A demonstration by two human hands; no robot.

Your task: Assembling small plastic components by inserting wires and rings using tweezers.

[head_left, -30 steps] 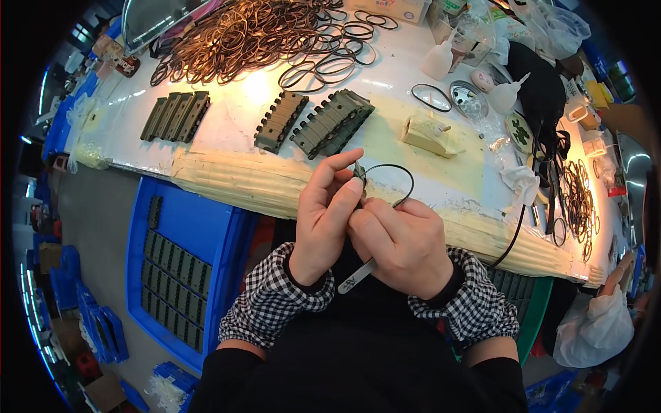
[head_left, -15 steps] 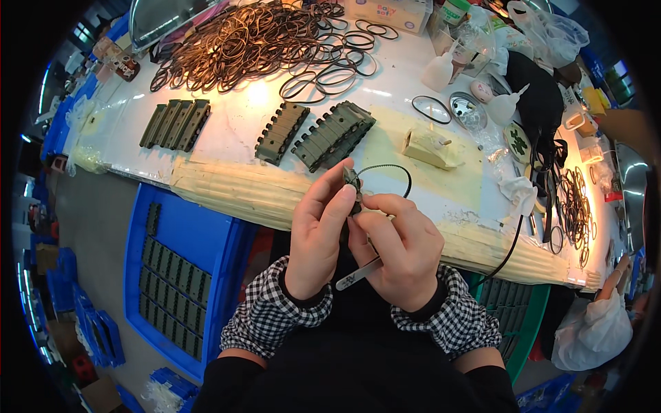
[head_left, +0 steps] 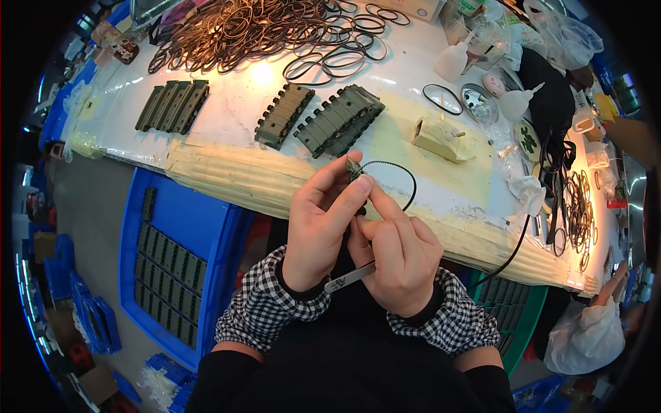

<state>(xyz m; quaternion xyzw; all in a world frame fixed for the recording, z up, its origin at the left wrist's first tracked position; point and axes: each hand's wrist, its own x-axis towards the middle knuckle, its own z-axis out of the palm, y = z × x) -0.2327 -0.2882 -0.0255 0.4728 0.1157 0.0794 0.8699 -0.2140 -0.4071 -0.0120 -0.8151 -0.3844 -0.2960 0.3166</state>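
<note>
My left hand [head_left: 313, 224] is closed on a small dark green part [head_left: 354, 168], which stands up between thumb and fingers; most of it is covered. From the part a thin black toothed rubber belt [head_left: 414, 182] curves to the right in a loop. My right hand [head_left: 406, 265] has its index finger and thumb against the part, and a flat metal strip tool [head_left: 350, 277], perhaps tweezers, is tucked in its palm. Beyond my hands lie ridged dark green blocks: one upright group [head_left: 172, 107], a single row [head_left: 284, 115] and a thicker stack [head_left: 339, 120].
A heap of black rubber belts [head_left: 241, 34] covers the back of the table. To the right sit a taped block [head_left: 441, 138], a white squeeze bottle [head_left: 454, 58] and a round metal dish [head_left: 478, 103]. Below the padded edge [head_left: 234, 182], a blue tray [head_left: 179, 213] holds more green parts.
My right index finger has straightened and slid up along the part toward my left thumb. The metal tool has swung slightly to a flatter angle. The view has shifted a little.
</note>
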